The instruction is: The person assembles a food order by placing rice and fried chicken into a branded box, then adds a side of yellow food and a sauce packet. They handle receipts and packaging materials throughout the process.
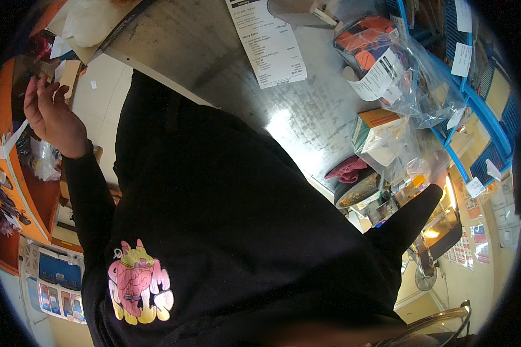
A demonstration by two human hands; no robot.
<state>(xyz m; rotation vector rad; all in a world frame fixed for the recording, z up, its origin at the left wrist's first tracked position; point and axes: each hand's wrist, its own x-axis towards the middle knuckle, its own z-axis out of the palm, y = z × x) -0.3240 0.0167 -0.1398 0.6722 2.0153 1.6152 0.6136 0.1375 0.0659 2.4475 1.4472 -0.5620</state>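
Note:
My left hand (57, 118) is raised at the left, its fingers stretched out and slightly apart, with nothing in them. Beside it stands an orange-edged shelf (32, 199) holding loose goods. At the right, my right hand (435, 169) shows only in part past the black sleeve, smeared and behind clear plastic; its fingers cannot be made out. Right by it is a clear plastic bag (408, 151) around a green, orange and white box (377, 132). Farther back on the metal counter (214, 58) lies another clear bag (425, 92) with an orange-and-black package (366, 41) and a paper slip.
A long printed receipt (269, 43) lies on the counter. Blue racks (480, 124) with paper tags stand along the right. A dark red cloth (347, 170) and a dark pan (358, 191) are near the counter's right end. Pale floor tiles (101, 95) show at left.

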